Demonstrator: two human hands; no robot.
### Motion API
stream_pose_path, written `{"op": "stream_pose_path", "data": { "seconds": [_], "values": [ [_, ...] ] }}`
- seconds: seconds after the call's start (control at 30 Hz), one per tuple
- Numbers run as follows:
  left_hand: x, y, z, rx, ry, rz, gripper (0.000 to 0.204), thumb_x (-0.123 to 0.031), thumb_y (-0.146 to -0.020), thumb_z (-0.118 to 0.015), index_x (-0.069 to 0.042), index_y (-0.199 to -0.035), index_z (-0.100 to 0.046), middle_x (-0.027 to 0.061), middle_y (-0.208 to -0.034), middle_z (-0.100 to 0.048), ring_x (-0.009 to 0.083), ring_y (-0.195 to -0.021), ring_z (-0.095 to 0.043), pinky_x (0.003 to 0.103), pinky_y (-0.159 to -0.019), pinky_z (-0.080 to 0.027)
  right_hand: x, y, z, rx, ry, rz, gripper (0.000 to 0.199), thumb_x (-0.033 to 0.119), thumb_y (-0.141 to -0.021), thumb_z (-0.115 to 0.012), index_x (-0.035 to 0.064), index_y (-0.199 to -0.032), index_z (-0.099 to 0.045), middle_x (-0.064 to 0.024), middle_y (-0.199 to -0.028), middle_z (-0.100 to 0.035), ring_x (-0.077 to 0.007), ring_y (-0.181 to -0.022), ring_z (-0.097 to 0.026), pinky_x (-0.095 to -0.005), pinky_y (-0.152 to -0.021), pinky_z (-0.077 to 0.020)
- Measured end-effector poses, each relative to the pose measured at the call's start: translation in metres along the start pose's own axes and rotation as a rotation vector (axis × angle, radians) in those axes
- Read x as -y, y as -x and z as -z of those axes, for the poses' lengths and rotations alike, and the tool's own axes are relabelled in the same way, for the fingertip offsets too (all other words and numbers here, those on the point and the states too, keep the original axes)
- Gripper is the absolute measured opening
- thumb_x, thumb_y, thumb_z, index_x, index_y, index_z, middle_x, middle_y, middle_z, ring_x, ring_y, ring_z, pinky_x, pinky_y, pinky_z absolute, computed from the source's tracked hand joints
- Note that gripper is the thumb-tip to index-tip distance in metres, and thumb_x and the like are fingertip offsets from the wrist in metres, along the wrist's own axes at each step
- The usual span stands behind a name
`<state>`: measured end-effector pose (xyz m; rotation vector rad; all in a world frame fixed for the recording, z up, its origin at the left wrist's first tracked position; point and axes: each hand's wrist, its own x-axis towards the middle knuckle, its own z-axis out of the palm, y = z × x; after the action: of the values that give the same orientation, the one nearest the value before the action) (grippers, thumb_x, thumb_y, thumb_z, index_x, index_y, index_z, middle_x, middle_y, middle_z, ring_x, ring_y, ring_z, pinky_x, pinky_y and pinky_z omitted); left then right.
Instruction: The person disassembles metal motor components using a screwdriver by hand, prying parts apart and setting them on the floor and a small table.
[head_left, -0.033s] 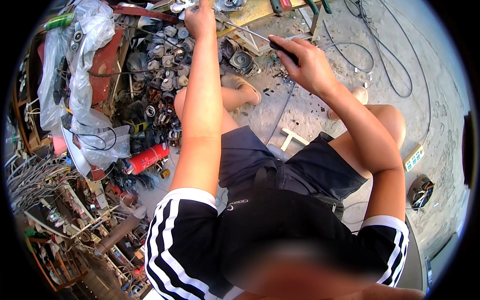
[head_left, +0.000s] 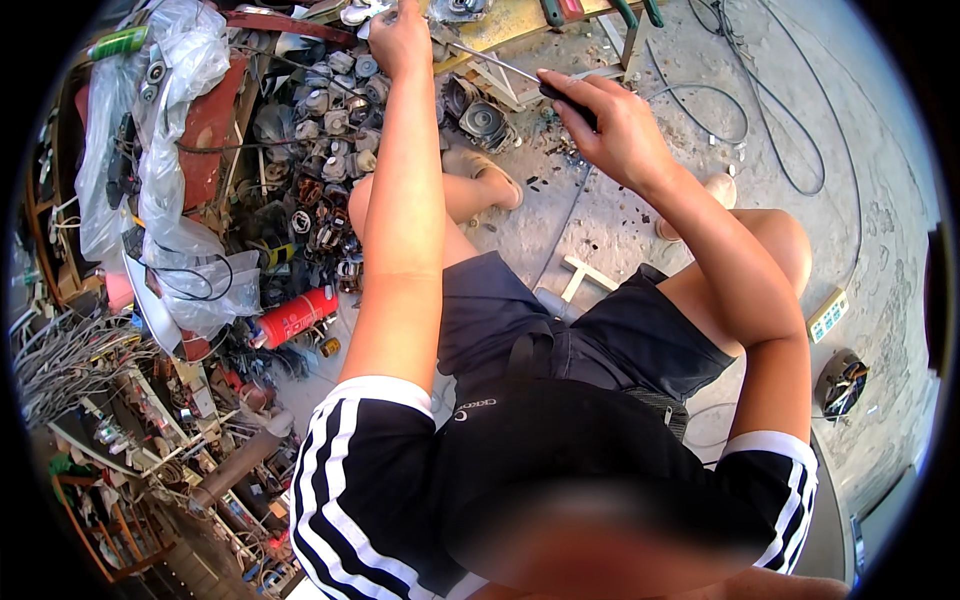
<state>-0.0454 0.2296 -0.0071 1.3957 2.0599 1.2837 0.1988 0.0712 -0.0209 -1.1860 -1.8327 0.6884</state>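
Observation:
I am seated over a concrete floor. My right hand (head_left: 612, 120) is closed on the dark handle of a screwdriver (head_left: 495, 63), whose thin metal shaft points up and left toward my left hand (head_left: 400, 38). My left arm is stretched out, and its hand is curled on a small metal part (head_left: 362, 12) at the edge of a yellow board (head_left: 520, 20), right at the top rim of the picture. What lies under its fingers is mostly hidden. The screwdriver tip ends close beside that hand.
A heap of small motor parts and copper coils (head_left: 330, 110) lies left of my arm. There are also clear plastic bags (head_left: 170, 150), a red cylinder (head_left: 295, 317) and tangled wires (head_left: 70, 350). Black cables (head_left: 745, 115) loop on the floor at right, near a power strip (head_left: 828, 315).

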Motion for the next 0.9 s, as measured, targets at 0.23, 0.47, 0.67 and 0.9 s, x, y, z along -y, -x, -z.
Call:
{"op": "stream_pose_path", "data": {
  "seconds": [0.23, 0.47, 0.67, 0.9],
  "values": [
    [-0.001, 0.001, 0.001, -0.031, -0.068, -0.008, 0.064, -0.057, -0.086, -0.062, 0.006, -0.097, -0.068, 0.0182, -0.085, -0.07, 0.0288, -0.082, -0.066, 0.039, -0.078, -0.049, 0.004, -0.01, 0.01, -0.005, 0.027, 0.042, 0.036, 0.012, -0.089, -0.064, 0.0156, -0.125, -0.065, -0.0141, -0.088, -0.065, -0.032, -0.075, -0.063, -0.038, -0.068, -0.0509],
    [0.001, 0.001, 0.0, -0.05, -0.074, 0.02, 0.068, -0.061, -0.084, -0.061, 0.005, -0.103, -0.068, 0.0209, -0.093, -0.071, 0.0338, -0.091, -0.067, 0.042, -0.082, -0.049, 0.022, -0.015, 0.013, 0.047, 0.182, 0.016, 0.034, 0.012, -0.088, -0.064, 0.0145, -0.123, -0.066, -0.0136, -0.089, -0.065, -0.0339, -0.076, -0.064, -0.0399, -0.067, -0.052],
    [-0.001, -0.003, 0.002, -0.051, -0.173, 0.028, 0.075, -0.067, -0.081, -0.06, 0.004, -0.107, -0.067, 0.0234, -0.097, -0.07, 0.0372, -0.097, -0.065, 0.043, -0.086, -0.048, 0.021, -0.009, -0.001, 0.003, 0.111, 0.011, 0.031, 0.014, -0.088, -0.061, 0.0113, -0.119, -0.067, -0.0141, -0.085, -0.065, -0.036, -0.074, -0.064, -0.0433, -0.067, -0.0531],
    [0.006, -0.006, 0.003, -0.037, -0.157, -0.032, 0.072, -0.063, -0.081, -0.062, 0.004, -0.106, -0.067, 0.0231, -0.097, -0.07, 0.0374, -0.096, -0.065, 0.043, -0.086, -0.048, 0.03, -0.01, 0.001, 0.027, 0.143, -0.041, 0.029, 0.016, -0.087, -0.06, 0.009, -0.115, -0.068, -0.0157, -0.083, -0.066, -0.0362, -0.076, -0.065, -0.0436, -0.07, -0.0534]
  ]
}}
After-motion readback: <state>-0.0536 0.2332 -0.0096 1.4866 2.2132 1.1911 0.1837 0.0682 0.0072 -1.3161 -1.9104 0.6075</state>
